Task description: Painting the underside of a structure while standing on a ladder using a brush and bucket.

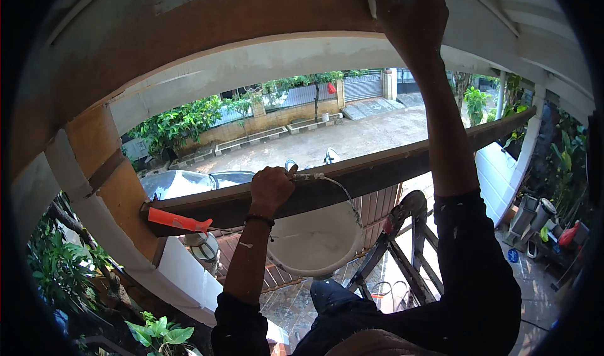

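My left hand (272, 187) is closed around the handle of a white bucket (314, 242), at the top of a long wooden beam (377, 165). The bucket hangs just on my side of the beam, its inside smeared with pale paint or paste. My right hand (412, 17) is raised to the upper edge of the view, closed, against the brown-and-white overhead beam (251, 13). A pale edge shows beside its fingers; what it grips is mostly cut off. Left of my left hand, a red-handled tool (179, 220) with a thin rod lies against the wooden beam.
A stepladder (402, 249) stands below, right of the bucket. Under the beam are a brown slatted gate (377, 220) and a tiled floor. Beyond lie a car (179, 183), a street (264, 151) and planted trees. Assorted objects (541, 220) stand at the right wall.
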Demonstrator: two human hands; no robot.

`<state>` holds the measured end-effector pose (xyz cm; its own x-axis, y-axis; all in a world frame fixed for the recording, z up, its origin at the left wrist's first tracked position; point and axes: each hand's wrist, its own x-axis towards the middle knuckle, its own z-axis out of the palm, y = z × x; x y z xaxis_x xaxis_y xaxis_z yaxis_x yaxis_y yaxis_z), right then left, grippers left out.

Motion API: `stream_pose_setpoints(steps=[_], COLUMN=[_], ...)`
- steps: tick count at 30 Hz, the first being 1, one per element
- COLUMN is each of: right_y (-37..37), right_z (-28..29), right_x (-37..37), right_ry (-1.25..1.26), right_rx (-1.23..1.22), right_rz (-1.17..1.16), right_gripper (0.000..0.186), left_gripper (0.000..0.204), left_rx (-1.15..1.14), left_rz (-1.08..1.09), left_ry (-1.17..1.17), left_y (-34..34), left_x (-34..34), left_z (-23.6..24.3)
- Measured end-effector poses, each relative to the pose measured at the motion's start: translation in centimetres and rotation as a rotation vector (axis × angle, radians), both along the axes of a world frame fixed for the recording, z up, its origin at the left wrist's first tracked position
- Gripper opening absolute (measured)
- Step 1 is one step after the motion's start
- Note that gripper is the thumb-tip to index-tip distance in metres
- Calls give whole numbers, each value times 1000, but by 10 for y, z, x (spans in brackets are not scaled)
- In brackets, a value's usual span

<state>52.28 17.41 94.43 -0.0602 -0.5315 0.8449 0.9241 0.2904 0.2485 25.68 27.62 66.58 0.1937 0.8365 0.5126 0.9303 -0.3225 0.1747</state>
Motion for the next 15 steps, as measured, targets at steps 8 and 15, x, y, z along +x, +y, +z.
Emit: stream_pose_setpoints(steps=[8, 15], right_y=[-21, -34], right_z=[-39, -18], right_x=[-140, -103], right_ry=[-176, -108], right_rx=[-217, -101], right_rz=[71, 551], right_gripper=[27, 17], left_gripper=[50, 52], left_rx=[31, 6], left_rz=[21, 37], left_ry=[10, -14], left_y=[2, -5], left_x=[4, -1], left_z=[-2, -3])
